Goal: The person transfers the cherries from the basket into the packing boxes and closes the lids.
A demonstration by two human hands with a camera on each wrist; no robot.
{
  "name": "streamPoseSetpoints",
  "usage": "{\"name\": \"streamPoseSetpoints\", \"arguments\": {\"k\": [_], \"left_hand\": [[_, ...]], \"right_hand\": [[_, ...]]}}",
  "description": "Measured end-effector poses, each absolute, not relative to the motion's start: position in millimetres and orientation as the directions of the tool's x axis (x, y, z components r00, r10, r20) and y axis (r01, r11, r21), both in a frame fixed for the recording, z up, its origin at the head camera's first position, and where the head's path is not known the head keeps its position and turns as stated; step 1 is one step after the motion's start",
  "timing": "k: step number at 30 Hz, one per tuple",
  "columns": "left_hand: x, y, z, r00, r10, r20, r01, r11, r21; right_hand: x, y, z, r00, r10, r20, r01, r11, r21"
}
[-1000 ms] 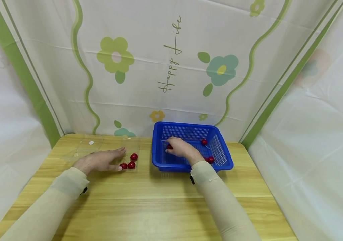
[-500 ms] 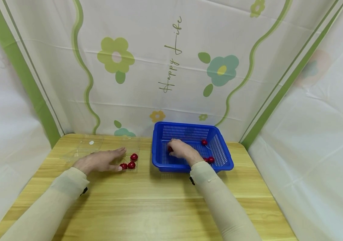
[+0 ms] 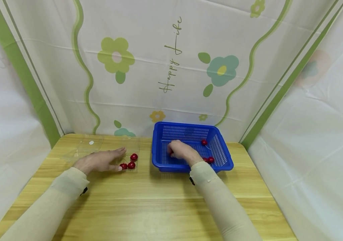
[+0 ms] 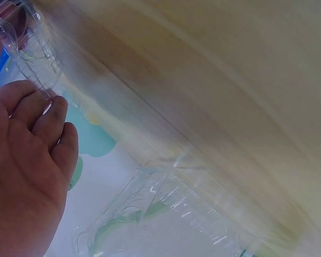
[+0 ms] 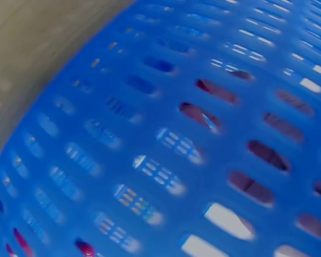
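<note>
My right hand [image 3: 183, 150] reaches down inside a blue plastic basket [image 3: 173, 166], its curled fingers pinching a red cherry [image 3: 170, 153] that is mostly hidden by them. Other cherries [image 3: 210, 159] with stems lie toward the basket's right side. On the left, my left hand [image 3: 100, 161] rests with fairly straight fingers against a clear plastic box [image 3: 130, 143], thumb near its front. Several red cherries [image 3: 131, 165] sit in that box. Through the basket's slots [image 5: 160, 171], the right wrist view gives glimpses of the hand and red fruit.
Behind the left hand is a clear plastic part [image 3: 82, 144] with a white round sticker [image 3: 91, 142], like an opened lid. Everything stands on a wooden table [image 3: 147, 204] near its back edge, against a flower-printed curtain [image 3: 147, 67].
The right hand has shifted slightly down and toward the front inside the basket, with the cherry now more covered by its fingers. The left hand has stayed in place.
</note>
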State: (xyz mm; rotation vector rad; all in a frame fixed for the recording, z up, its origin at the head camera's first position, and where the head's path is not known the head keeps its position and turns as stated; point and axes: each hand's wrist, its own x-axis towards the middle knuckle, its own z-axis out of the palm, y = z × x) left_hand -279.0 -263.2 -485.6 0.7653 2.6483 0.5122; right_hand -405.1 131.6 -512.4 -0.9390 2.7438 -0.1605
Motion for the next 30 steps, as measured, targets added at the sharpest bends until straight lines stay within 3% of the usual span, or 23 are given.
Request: {"name": "streamPoseSetpoints", "arguments": {"k": [5, 30], "left_hand": [[-279, -264, -486, -0.796, 0.566, -0.212, 0.447, 0.788, 0.423], [-281, -263, -489, -0.804, 0.553, -0.219, 0.431, 0.795, 0.427]], "right_hand": [[-360, 117, -457, -0.783, -0.598, -0.172, -0.562, 0.798, -0.217], [-336, 84, -405, -0.741, -0.671, -0.040, -0.654, 0.733, -0.190]]}}
